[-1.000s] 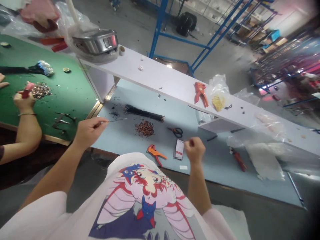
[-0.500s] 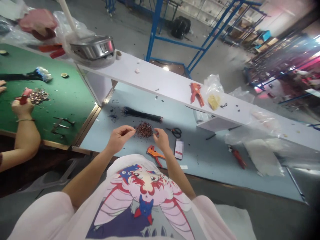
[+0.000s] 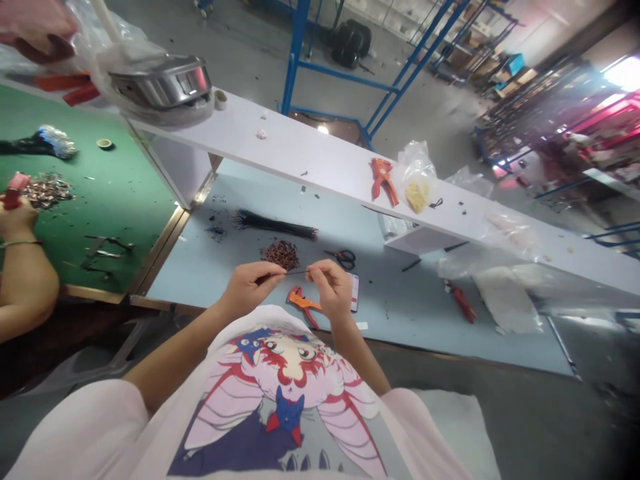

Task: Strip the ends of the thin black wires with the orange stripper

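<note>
A short dark wire (image 3: 297, 272) is stretched between my two hands over the blue table (image 3: 270, 183). My left hand (image 3: 254, 287) pinches one end of it between thumb and fingers. The other end is pinched by my right hand (image 3: 333, 288). Just beyond them lies a pile of small brown and copper-coloured pieces (image 3: 280, 254). Behind that pile rests a bundle of black wires (image 3: 277, 224). Orange wire-stripping pliers (image 3: 302, 303) lie on the near side, below the wire. My right hand partly covers a phone (image 3: 355, 293).
Black-handled scissors (image 3: 345, 258) lie right of the pile. Red pliers (image 3: 383, 181) and plastic bags (image 3: 418, 160) sit on the white shelf (image 3: 330, 167). Further right are more red-handled pliers (image 3: 463, 303). At left, a co-worker's hand (image 3: 17, 217) holds a red tool over a green table (image 3: 135, 200).
My right hand has moved closer to my left and taken the other end of the wire. Both hands are now nearer me, away from the pile. The view has shifted slightly.
</note>
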`<state>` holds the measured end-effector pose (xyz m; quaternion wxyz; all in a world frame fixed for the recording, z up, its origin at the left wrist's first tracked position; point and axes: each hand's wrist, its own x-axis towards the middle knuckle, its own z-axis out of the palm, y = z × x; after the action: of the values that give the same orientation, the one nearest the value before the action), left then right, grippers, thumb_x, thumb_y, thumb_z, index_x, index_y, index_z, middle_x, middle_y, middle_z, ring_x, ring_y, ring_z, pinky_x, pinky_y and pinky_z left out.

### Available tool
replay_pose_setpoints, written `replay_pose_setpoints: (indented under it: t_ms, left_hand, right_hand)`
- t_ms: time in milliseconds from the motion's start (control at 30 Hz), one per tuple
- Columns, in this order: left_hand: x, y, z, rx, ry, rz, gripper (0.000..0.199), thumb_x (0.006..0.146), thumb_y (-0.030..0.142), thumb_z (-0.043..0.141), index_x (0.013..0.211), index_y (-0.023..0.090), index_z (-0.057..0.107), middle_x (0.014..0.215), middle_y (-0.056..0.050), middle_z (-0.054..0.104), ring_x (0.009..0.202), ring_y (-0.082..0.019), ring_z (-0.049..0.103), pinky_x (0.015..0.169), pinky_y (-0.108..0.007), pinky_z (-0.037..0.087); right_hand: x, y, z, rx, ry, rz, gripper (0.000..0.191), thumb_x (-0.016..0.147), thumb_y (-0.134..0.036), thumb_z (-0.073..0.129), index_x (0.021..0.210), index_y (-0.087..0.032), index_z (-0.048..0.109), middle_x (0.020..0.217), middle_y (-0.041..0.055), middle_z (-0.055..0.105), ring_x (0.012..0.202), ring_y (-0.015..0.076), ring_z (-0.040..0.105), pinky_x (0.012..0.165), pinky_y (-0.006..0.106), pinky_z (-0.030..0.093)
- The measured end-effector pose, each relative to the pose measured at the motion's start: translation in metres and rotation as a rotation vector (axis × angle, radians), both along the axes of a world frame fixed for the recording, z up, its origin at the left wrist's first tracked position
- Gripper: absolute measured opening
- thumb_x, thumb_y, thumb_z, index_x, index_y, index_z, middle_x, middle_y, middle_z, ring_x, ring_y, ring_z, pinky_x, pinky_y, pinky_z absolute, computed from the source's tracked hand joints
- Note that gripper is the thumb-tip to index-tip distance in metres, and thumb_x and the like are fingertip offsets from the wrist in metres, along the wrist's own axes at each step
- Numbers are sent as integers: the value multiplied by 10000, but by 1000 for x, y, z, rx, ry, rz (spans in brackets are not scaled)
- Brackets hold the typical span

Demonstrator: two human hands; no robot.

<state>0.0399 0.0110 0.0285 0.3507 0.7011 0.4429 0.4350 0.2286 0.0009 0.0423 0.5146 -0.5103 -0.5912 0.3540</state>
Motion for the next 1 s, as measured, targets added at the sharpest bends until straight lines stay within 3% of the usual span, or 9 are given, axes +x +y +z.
replay_pose_setpoints:
  t_ms: [167,267,333,400,500,633,700,800,1000]
  left_hand:
    - [-7,0,-3,-39,58,-21,177,848,280,551,865,177,694,831,-31,716,728,-115,630,684,-198,461]
    - [-24,2,-10,-194,12,112,170,806,313,587,804,168,676,647,5,636,565,-87,530,549,-196,397]
    - [-35,4,-15,-364,-135,185,187,765,343,624,783,160,656,536,36,529,469,-64,422,458,-188,319]
    - [-42,6,-18,-528,-319,190,212,737,360,649,789,155,639,487,58,452,430,-50,357,416,-177,254]
    - [-36,6,-16,-668,-511,121,237,712,370,676,785,151,623,454,70,414,410,-36,319,402,-165,192]
    - [-10,3,-6,-712,-563,-4,247,702,377,688,772,151,617,444,71,421,403,-32,321,396,-161,191]
    - [0,1,-1,-696,-518,-55,238,715,373,680,776,150,623,449,69,438,405,-32,332,397,-159,216]
    - [8,0,0,-658,-438,-119,229,733,361,668,811,147,647,501,44,531,425,-34,376,417,-158,286]
    - [-1,3,-7,-653,-362,-107,242,706,360,687,785,133,666,606,-20,660,488,-72,512,498,-200,446]
  right_hand:
    - [12,7,2,85,92,-160,176,851,-268,574,709,-172,615,630,-7,572,601,115,536,609,258,435]
    - [37,17,4,151,285,-367,175,840,-274,580,697,-176,559,561,-45,511,511,87,472,533,226,397]
    - [52,21,3,138,385,-435,184,822,-288,597,688,-180,533,551,-60,483,476,73,437,490,208,372]
    - [57,20,-1,55,397,-410,181,808,-297,609,688,-179,542,548,-61,478,465,68,430,472,200,364]
    - [41,12,-9,-125,288,-221,160,809,-300,602,711,-175,597,537,-48,493,482,78,457,486,207,385]
    - [3,0,-11,-271,193,138,147,802,-308,613,910,-211,639,675,-24,566,545,96,517,515,227,428]
    - [-9,-2,-7,-266,177,225,186,803,-309,614,970,-228,638,747,-12,588,564,100,534,509,230,428]
    - [-11,0,0,-182,130,172,130,829,-301,590,856,-201,668,735,2,590,579,102,530,544,240,430]
    - [18,12,-2,-80,283,-133,154,821,-315,598,782,-174,647,641,-11,548,564,103,501,556,247,422]
